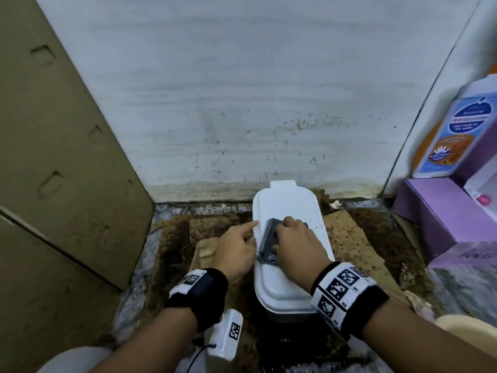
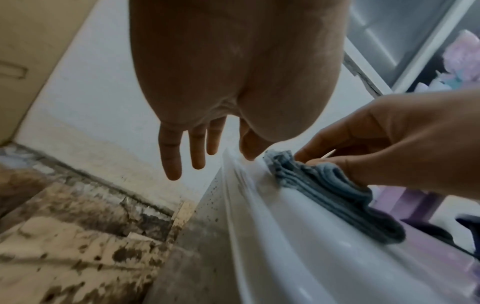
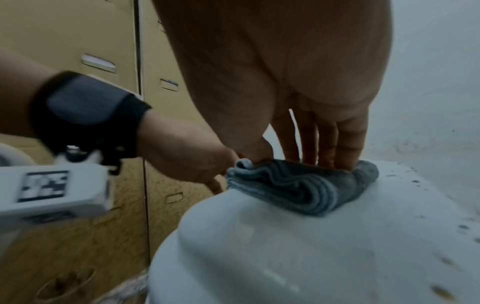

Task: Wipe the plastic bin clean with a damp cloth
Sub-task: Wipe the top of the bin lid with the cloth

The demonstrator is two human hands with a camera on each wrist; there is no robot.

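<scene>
A white plastic bin (image 1: pixel 290 200) stands on the floor against the wall, its lid shut and speckled with dirt toward the far end. A folded grey-blue cloth (image 1: pixel 267 238) lies on the lid's left half. My right hand (image 1: pixel 295 246) holds it between thumb and fingertips and presses it onto the lid (image 3: pixel 285 246); in the right wrist view the cloth (image 3: pixel 298 189) bunches under those fingers (image 3: pixel 327 144). My left hand (image 1: pixel 236 249) is beside the bin, fingers (image 2: pixel 197 148) straight, index and thumb touching the lid's left rim (image 2: pixel 241 205) next to the cloth (image 2: pixel 324 195).
A tan metal cabinet (image 1: pixel 53 157) walls off the left side. Purple cartons (image 1: pixel 441 216) are stacked at the right. Stained cardboard (image 1: pixel 349 238) covers the floor around the bin. A dirty white wall (image 1: pixel 242 103) rises just behind it. A cream rounded object (image 1: pixel 468 327) sits at the lower right.
</scene>
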